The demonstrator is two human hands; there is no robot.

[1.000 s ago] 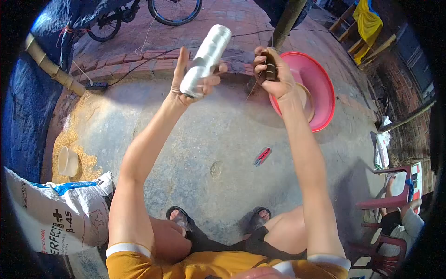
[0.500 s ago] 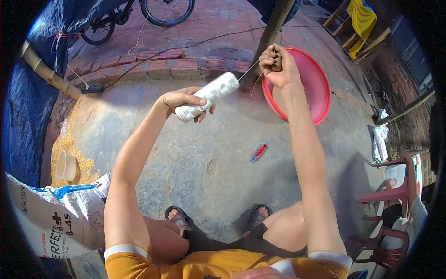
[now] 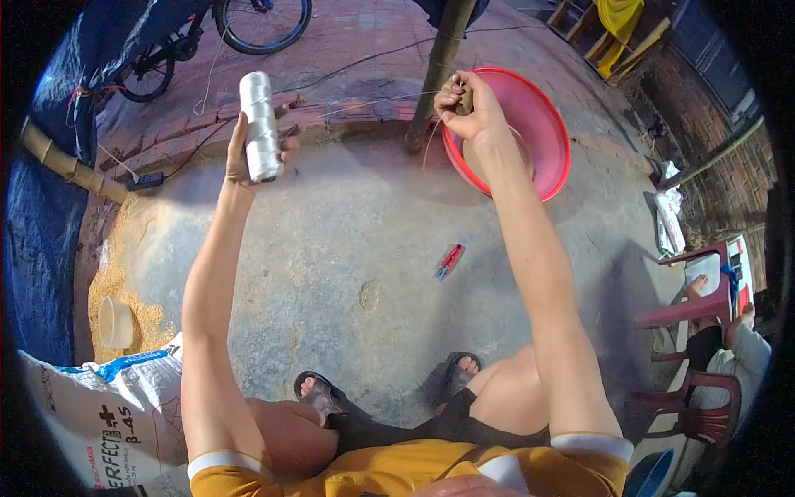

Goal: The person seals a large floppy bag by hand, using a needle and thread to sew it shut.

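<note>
Arms both stretch forward above the grey concrete floor. Left hand grips one white cylindrical spool of thread, held upright above the wrist. Right hand is clenched on one small brown wooden piece, before one round pink plastic basin. One pair of red clippers lies on the floor between the arms.

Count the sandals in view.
2. The left sandal and the right sandal are on the person's feet, on the concrete floor; none appears hidden.

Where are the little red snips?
In the head view, the red-handled snips lie on the grey concrete floor, right of centre, below the pink plastic basin.
</note>
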